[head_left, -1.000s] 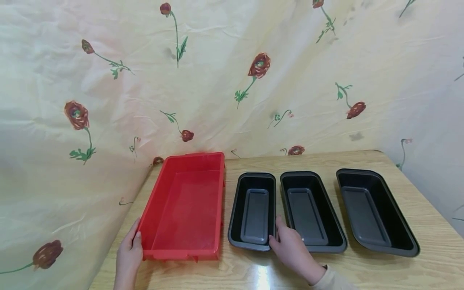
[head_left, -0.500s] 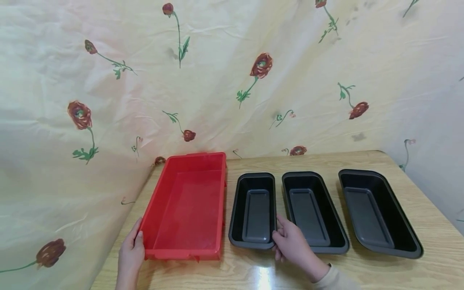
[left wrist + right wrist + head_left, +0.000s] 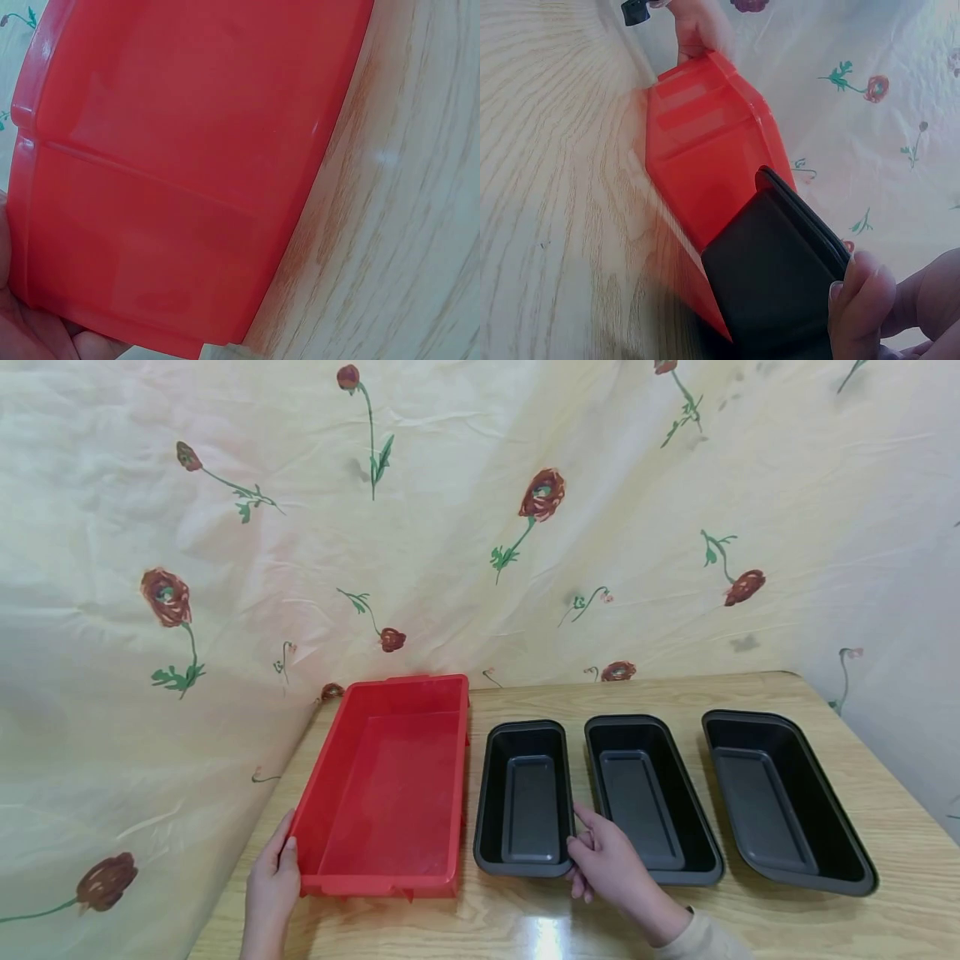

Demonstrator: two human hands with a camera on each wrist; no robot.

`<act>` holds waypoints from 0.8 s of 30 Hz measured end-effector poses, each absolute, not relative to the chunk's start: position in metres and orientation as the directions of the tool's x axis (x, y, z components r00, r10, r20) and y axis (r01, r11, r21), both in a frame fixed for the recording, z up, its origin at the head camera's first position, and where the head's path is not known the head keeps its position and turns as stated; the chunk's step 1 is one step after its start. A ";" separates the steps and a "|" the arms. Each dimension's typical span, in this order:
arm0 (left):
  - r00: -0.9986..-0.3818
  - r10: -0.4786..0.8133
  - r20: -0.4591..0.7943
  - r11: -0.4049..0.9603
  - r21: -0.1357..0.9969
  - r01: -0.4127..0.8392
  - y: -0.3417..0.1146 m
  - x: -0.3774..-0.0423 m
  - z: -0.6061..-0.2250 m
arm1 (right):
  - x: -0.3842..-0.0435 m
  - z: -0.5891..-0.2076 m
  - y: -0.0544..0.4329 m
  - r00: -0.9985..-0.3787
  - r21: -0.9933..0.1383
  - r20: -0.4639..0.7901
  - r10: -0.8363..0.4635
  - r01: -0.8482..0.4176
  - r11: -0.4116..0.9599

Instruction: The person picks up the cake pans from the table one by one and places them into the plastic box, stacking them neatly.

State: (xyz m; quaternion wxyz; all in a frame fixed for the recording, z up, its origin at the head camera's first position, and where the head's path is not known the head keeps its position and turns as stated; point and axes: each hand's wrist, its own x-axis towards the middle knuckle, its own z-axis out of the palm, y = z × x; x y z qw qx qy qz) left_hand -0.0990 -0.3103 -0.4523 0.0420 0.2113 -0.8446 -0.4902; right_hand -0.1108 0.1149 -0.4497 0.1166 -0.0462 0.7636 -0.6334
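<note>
Along the left of the table lies a red plastic tray (image 3: 390,793), and my left hand (image 3: 272,881) grips its near left corner with the thumb up at the rim. The left wrist view shows that hand (image 3: 37,334) at the edge of the tray (image 3: 172,187). To the tray's right sits the smallest of the black loaf pans (image 3: 528,810). My right hand (image 3: 611,868) pinches this pan's right rim near the front corner, its other fingers curled below. From the right wrist, the pan's dark outer wall (image 3: 772,277) shows beside the thumb; part of the hand is out of frame.
Two larger black loaf pans, a middle one (image 3: 641,810) and a right one (image 3: 772,810), stand farther right on the wooden table (image 3: 450,935). The middle pan is close to my right hand. A flowered cloth (image 3: 450,527) hangs behind the table and down its left side.
My right hand's fingers have curled under the small loaf pan's rim. That pan has shifted slightly left at its far end. My left hand still grips the tray.
</note>
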 end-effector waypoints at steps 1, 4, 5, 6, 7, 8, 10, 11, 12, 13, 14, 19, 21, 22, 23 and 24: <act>-0.907 -0.399 -0.137 0.430 0.845 -0.317 -0.310 -0.099 -0.452 | -0.110 -0.449 0.115 -0.968 -0.978 -0.120 -0.219 0.078 0.192; -0.903 -0.404 -0.145 0.424 0.845 -0.326 -0.310 -0.099 -0.453 | -0.110 -0.448 0.116 -0.967 -0.980 -0.122 -0.223 0.081 0.184; -0.903 -0.405 -0.147 0.423 0.845 -0.327 -0.310 -0.099 -0.453 | -0.110 -0.447 0.116 -0.967 -0.980 -0.120 -0.225 0.079 0.181; -0.902 -0.405 -0.151 0.421 0.845 -0.330 -0.310 -0.099 -0.453 | -0.109 -0.446 0.117 -0.967 -0.981 -0.117 -0.226 0.077 0.177; -0.900 -0.407 -0.156 0.416 0.845 -0.335 -0.310 -0.099 -0.453 | -0.109 -0.445 0.118 -0.967 -0.982 -0.115 -0.229 0.076 0.172; -0.899 -0.407 -0.160 0.412 0.846 -0.337 -0.310 -0.099 -0.453 | -0.109 -0.445 0.118 -0.966 -0.983 -0.112 -0.231 0.075 0.166; -0.899 -0.408 -0.162 0.408 0.848 -0.338 -0.310 -0.100 -0.453 | -0.109 -0.443 0.120 -0.965 -0.986 -0.106 -0.239 0.071 0.152; -0.898 -0.409 -0.162 0.408 0.848 -0.338 -0.309 -0.099 -0.453 | -0.109 -0.442 0.120 -0.965 -0.987 -0.104 -0.242 0.069 0.146; -0.898 -0.409 -0.161 0.407 0.849 -0.338 -0.309 -0.099 -0.453 | -0.109 -0.442 0.121 -0.964 -0.988 -0.102 -0.246 0.069 0.140; -0.898 -0.410 -0.159 0.408 0.849 -0.336 -0.309 -0.099 -0.452 | -0.109 -0.441 0.121 -0.963 -0.989 -0.101 -0.250 0.069 0.133; -0.899 -0.409 -0.156 0.409 0.849 -0.334 -0.309 -0.099 -0.452 | -0.109 -0.440 0.122 -0.962 -0.989 -0.100 -0.254 0.069 0.128; -0.904 -0.401 -0.150 0.413 0.851 -0.324 -0.310 -0.099 -0.452 | -0.108 -0.437 0.125 -0.959 -0.990 -0.104 -0.264 0.076 0.115; -0.903 -0.401 -0.154 0.408 0.853 -0.327 -0.310 -0.099 -0.452 | -0.109 -0.436 0.126 -0.958 -0.991 -0.107 -0.266 0.080 0.110; -0.902 -0.401 -0.159 0.403 0.853 -0.330 -0.309 -0.099 -0.452 | -0.109 -0.435 0.126 -0.957 -0.991 -0.110 -0.268 0.085 0.105; -0.901 -0.402 -0.162 0.401 0.854 -0.332 -0.309 -0.099 -0.452 | -0.109 -0.434 0.127 -0.957 -0.991 -0.113 -0.269 0.089 0.100; -0.900 -0.402 -0.168 0.395 0.855 -0.336 -0.309 -0.100 -0.452 | -0.109 -0.434 0.127 -0.956 -0.991 -0.114 -0.272 0.091 0.095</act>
